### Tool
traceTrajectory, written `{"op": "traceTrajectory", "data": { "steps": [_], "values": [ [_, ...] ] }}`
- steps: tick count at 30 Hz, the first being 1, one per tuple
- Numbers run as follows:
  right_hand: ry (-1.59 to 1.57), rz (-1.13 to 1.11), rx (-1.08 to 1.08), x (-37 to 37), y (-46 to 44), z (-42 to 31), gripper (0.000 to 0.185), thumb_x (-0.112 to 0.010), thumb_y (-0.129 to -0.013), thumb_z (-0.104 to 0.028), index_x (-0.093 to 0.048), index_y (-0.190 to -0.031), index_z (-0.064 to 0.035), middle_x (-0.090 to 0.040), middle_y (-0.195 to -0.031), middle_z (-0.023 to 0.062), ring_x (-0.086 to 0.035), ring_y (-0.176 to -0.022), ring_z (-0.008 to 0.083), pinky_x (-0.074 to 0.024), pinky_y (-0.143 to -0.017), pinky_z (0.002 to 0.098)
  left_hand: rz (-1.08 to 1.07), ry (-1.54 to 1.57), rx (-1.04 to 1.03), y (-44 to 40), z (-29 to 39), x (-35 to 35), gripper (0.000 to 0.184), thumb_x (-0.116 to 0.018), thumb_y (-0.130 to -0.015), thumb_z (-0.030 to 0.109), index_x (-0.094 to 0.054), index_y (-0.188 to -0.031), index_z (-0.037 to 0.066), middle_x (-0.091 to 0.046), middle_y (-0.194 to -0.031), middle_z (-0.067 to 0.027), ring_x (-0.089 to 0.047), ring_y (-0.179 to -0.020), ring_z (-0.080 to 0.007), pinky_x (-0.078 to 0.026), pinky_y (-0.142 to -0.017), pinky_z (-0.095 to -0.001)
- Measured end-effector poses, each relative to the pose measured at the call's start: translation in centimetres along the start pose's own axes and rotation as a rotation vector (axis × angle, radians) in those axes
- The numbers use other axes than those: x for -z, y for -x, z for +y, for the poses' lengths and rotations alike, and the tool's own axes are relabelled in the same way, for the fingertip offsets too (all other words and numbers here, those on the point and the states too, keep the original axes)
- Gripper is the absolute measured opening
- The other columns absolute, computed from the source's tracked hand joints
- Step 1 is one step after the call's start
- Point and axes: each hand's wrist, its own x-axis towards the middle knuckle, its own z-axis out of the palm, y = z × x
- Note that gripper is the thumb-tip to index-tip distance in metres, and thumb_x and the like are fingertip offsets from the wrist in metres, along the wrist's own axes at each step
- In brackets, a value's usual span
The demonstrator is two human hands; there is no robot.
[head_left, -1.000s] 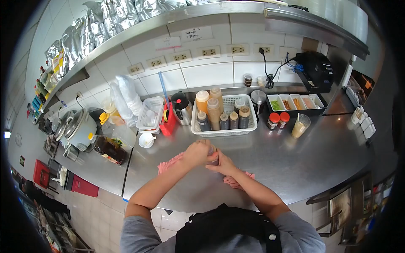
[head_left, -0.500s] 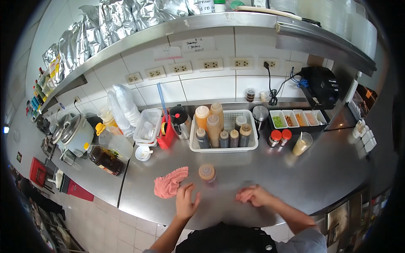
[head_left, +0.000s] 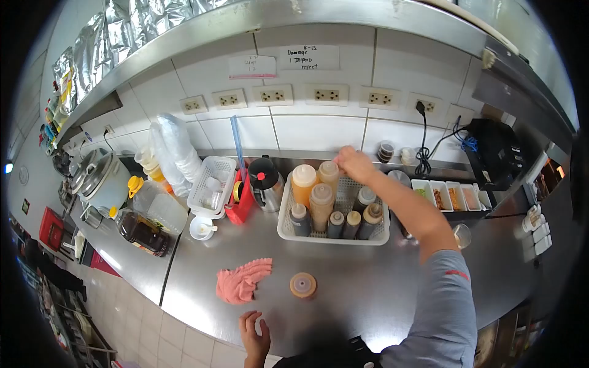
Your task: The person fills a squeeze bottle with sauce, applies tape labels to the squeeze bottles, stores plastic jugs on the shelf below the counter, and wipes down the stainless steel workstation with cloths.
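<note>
My right hand (head_left: 354, 164) reaches over the back of a white plastic basket (head_left: 334, 238), beside a tan squeeze bottle (head_left: 329, 176). Its fingers are curled together at the bottle's upper right side; what they hold, if anything, is hidden. More squeeze bottles stand in the basket, among them an orange one (head_left: 304, 187), a front tan one (head_left: 321, 208) and several dark ones. Near the counter's front edge, my left hand (head_left: 253, 334) is empty with fingers apart. A pink cloth (head_left: 242, 282) lies above it. Right of the cloth stands a single squeeze bottle (head_left: 303, 285).
Left of the basket are a thermos jug (head_left: 265, 190), a red holder (head_left: 240, 205), a small white basket (head_left: 211, 187) and a dark liquid bottle (head_left: 142, 233). Topping containers (head_left: 451, 196) sit at the right, partly behind my arm. A metal shelf (head_left: 343, 15) hangs overhead.
My right hand has moved from above the front of the counter to the back of the bottle basket. My left hand has drawn back toward the edge. The view has shifted.
</note>
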Motion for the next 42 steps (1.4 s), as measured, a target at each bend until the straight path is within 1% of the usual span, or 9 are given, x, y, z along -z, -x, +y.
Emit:
{"op": "traceTrajectory", "data": {
  "steps": [6,11,15,19,23,27,29,38,42],
  "values": [
    [0.236,0.204,0.099,-7.2,0.1,3.1,0.018,-0.061,-0.082,-0.019,-0.07,-0.092,-0.0069,-0.055,-0.107,0.005,-0.052,-0.108,0.0245,-0.0498,-0.084,0.0402,-0.018,-0.015,0.065,0.4,-0.7,1.0,0.026,-0.059,-0.086,-0.003,-0.061,-0.111,0.003,-0.058,-0.111,-0.0186,-0.057,-0.103,-0.0344,-0.049,-0.081,-0.0394],
    [0.826,-0.462,0.094,-1.9,0.5,3.5,0.02,-0.061,-0.085,-0.019,-0.073,-0.098,-0.0091,-0.055,-0.119,0.0032,-0.051,-0.112,0.0182,-0.0487,-0.087,0.0394,-0.055,-0.014,0.066,-0.5,-1.5,1.4,0.023,-0.062,-0.08,-0.003,-0.061,-0.102,0.005,-0.058,-0.107,-0.0164,-0.058,-0.101,-0.0351,-0.047,-0.088,-0.0419],
    [0.099,-0.178,-0.329,11.3,5.7,-0.6,0.017,-0.065,-0.078,-0.016,-0.075,-0.091,-0.0149,-0.065,-0.108,0.0053,-0.06,-0.103,0.022,-0.0522,-0.076,0.0333,-0.052,-0.034,-0.066,-1.6,-1.7,1.0,0.019,-0.06,-0.081,-0.005,-0.063,-0.098,0.003,-0.057,-0.109,-0.0161,-0.058,-0.1,-0.0314,-0.052,-0.078,-0.0359],
    [-0.445,-0.736,-0.496,22.2,13.9,-10.4,0.027,-0.066,-0.069,-0.019,-0.076,-0.094,-0.0172,-0.073,-0.087,0.0065,-0.069,-0.079,0.0249,-0.0542,-0.072,0.0359,-0.199,0.097,-0.147,-2.8,-0.9,-1.0,0.041,-0.072,-0.077,0.003,-0.059,-0.115,0.005,-0.054,-0.118,-0.0165,-0.057,-0.105,-0.032,-0.051,-0.084,-0.039],
    [-0.469,-0.988,-0.055,12.0,21.9,-14.9,0.066,-0.073,-0.074,-0.039,-0.057,-0.134,-0.014,-0.057,-0.13,0.0205,-0.058,-0.115,0.0351,-0.048,-0.095,0.04,-0.38,0.248,-0.067,-4.1,2.5,-2.7,0.071,-0.078,-0.073,0.011,-0.045,-0.136,0.005,-0.049,-0.127,-0.0182,-0.056,-0.107,-0.0351,-0.048,-0.092,-0.0407],
    [-0.788,-0.391,-0.177,5.4,22.9,-21.9,0.111,-0.08,-0.071,-0.053,-0.02,-0.151,-0.0061,-0.035,-0.146,0.0289,-0.041,-0.132,0.0432,-0.0383,-0.108,0.0433,-0.46,0.27,-0.17,-5.0,3.2,-5.4,0.099,-0.081,-0.069,0.012,-0.023,-0.148,0.001,-0.041,-0.138,-0.0227,-0.05,-0.121,-0.0392,-0.044,-0.101,-0.0429],
    [-0.894,-0.057,-0.16,2.9,21.4,-25.9,0.107,-0.084,-0.068,-0.044,-0.025,-0.149,-0.0063,-0.045,-0.14,0.0258,-0.048,-0.128,0.0389,-0.0418,-0.105,0.0427,-0.458,0.294,-0.242,-5.0,2.4,-6.5,0.101,-0.081,-0.069,0.012,-0.02,-0.149,-0.001,-0.039,-0.141,-0.0247,-0.046,-0.126,-0.0407,-0.042,-0.104,-0.0435],
    [-1.017,0.045,-0.406,4.0,19.2,-29.4,0.087,-0.088,-0.066,-0.031,-0.043,-0.135,-0.0039,-0.064,-0.121,0.0125,-0.063,-0.112,0.024,-0.048,-0.097,0.0368,-0.426,0.239,-0.36,-4.1,1.9,-3.2,0.094,-0.075,-0.075,0.008,-0.02,-0.151,0.002,-0.033,-0.148,-0.0236,-0.048,-0.126,-0.0403,-0.042,-0.104,-0.043],
    [-1.084,0.242,-0.42,13.1,16.6,-24.8,0.085,-0.088,-0.065,-0.031,-0.045,-0.132,-0.0023,-0.063,-0.122,0.0144,-0.06,-0.113,0.0241,-0.0466,-0.099,0.0367,-0.488,0.363,0.043,-0.6,-0.9,-2.9,0.085,-0.072,-0.078,0.009,-0.027,-0.15,0.009,-0.04,-0.141,-0.0192,-0.055,-0.116,-0.0342,-0.048,-0.095,-0.0413]
  ]
}}
